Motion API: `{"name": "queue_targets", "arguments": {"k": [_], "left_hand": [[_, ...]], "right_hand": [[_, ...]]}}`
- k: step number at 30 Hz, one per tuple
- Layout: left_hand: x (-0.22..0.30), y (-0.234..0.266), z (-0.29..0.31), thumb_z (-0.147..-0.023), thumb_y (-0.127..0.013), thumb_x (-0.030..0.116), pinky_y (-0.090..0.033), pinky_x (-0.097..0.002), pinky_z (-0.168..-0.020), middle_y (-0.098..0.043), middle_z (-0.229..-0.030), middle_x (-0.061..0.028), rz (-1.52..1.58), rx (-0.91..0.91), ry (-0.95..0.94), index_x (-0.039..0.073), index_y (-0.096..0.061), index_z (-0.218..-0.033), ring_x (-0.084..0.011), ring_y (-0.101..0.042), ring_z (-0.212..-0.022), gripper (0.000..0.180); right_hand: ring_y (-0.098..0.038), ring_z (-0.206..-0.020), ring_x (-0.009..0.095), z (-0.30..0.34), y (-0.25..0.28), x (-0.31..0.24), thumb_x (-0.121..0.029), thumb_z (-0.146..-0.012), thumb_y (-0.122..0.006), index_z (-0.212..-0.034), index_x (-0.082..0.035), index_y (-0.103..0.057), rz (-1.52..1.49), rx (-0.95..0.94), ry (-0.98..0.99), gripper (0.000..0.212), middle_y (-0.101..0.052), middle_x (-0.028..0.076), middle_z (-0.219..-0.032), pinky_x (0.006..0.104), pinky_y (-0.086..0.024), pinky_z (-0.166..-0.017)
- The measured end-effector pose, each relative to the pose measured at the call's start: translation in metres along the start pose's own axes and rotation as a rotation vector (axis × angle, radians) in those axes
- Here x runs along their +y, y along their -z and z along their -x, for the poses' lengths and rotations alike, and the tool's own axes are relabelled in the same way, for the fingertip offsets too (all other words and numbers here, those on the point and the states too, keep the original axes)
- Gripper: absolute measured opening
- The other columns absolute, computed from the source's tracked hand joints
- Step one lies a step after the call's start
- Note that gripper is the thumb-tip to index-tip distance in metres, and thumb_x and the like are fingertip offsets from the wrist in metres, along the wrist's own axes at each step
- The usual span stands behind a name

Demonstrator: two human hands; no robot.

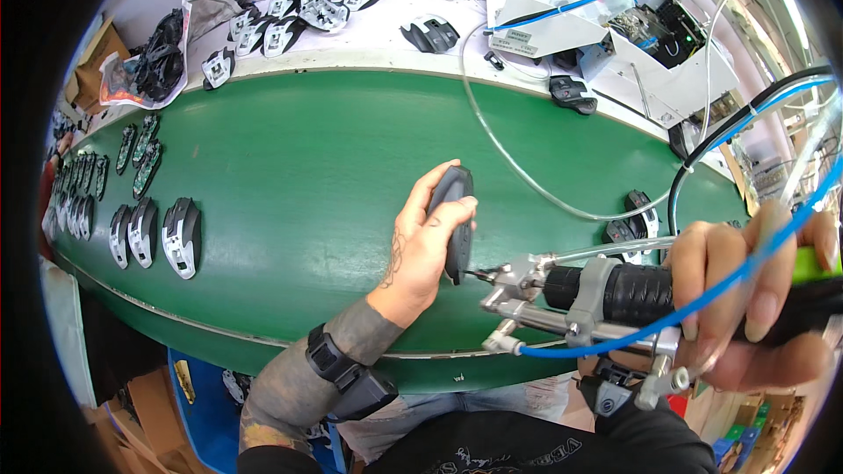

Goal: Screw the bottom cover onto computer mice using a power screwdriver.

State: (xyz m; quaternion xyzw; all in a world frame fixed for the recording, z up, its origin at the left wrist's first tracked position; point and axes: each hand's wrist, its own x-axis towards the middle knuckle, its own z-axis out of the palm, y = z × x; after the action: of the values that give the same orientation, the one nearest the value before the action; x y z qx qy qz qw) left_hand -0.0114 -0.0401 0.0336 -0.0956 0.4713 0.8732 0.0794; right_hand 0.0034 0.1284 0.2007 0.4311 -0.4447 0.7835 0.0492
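Observation:
My left hand [428,237] is closed around a dark grey computer mouse [457,219], tipped up on its side above the green work surface. The thumb presses on its face and the fingers wrap behind it. In my right hand [751,298] is a powered screwdriver [628,291] with a black body, a metal feed head and a blue air hose [650,331]. Its bit points left and meets, or nearly meets, the lower end of the mouse; whether it touches I cannot tell. Part of the right hand's grip hides behind the hose.
Half-built mice [182,237] and green circuit boards [147,168] stand in rows at the left on the green belt [307,149]. More mouse shells [283,35] sit on the white ledge behind. A white screw-feeder machine [650,61] and looping hoses occupy the right; two mice [632,224] lie beneath.

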Motion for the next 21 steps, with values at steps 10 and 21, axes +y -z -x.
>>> {"name": "queue_targets", "arguments": {"k": [10, 21], "left_hand": [[-0.001, 0.008, -0.004, -0.078, -0.07, 0.023, -0.047, -0.0441, -0.091, -0.048, -0.128, -0.0152, -1.452, 0.01, -0.632, 0.012, -0.059, -0.12, -0.0376, -0.052, -0.11, 0.045], [-0.002, -0.027, 0.006, -0.091, -0.06, 0.007, -0.05, -0.0298, -0.086, -0.058, -0.115, -0.0101, -0.545, -0.481, -0.097, -0.003, -0.055, -0.122, -0.0191, -0.062, -0.1, 0.033]], "right_hand": [[-0.055, -0.06, 0.017, -0.003, 0.048, -0.037, -0.037, -0.095, -0.056, -0.136, -0.003, -0.029, 0.116, 0.103, -0.101, 0.059, -0.055, 0.01, -0.086, 0.0311, -0.046, -0.063], [-0.047, -0.059, 0.014, -0.012, 0.073, -0.037, -0.027, -0.098, -0.044, -0.124, 0.003, -0.045, 0.421, 0.39, 0.016, 0.04, -0.049, 0.011, -0.087, 0.032, -0.039, -0.063]]}}
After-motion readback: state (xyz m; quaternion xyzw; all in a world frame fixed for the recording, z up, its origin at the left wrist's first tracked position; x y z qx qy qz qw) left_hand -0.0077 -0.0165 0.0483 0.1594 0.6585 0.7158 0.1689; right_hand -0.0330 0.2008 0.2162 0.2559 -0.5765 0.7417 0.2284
